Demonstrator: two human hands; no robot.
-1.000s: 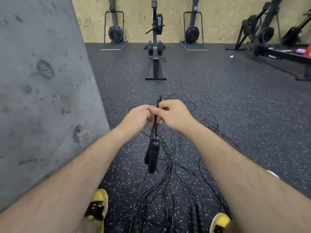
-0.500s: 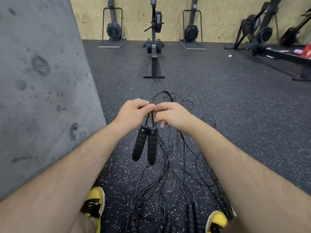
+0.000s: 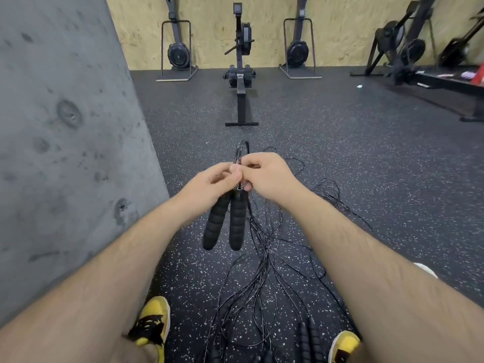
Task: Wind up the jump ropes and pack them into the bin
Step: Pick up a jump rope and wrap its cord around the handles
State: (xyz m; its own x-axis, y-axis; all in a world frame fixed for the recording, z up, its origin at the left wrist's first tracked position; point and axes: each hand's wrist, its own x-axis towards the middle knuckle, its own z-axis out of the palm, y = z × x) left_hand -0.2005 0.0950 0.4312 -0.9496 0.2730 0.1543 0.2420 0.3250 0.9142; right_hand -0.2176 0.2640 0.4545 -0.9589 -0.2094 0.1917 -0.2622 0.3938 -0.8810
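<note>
Black foam handles [image 3: 224,222] are hanging side by side below our hands, while our left hand [image 3: 209,183] and right hand [image 3: 267,176] are both pinching the thin cord loop [image 3: 241,153] just above them, arms reaching forward at mid-height. We are judging the cord light, springy and slick (it will want to uncoil), so holding near the handle tops seems wise. More jump ropes [image 3: 262,271] are lying tangled on the rubber floor [image 3: 366,158]; no bin is showing.
</note>
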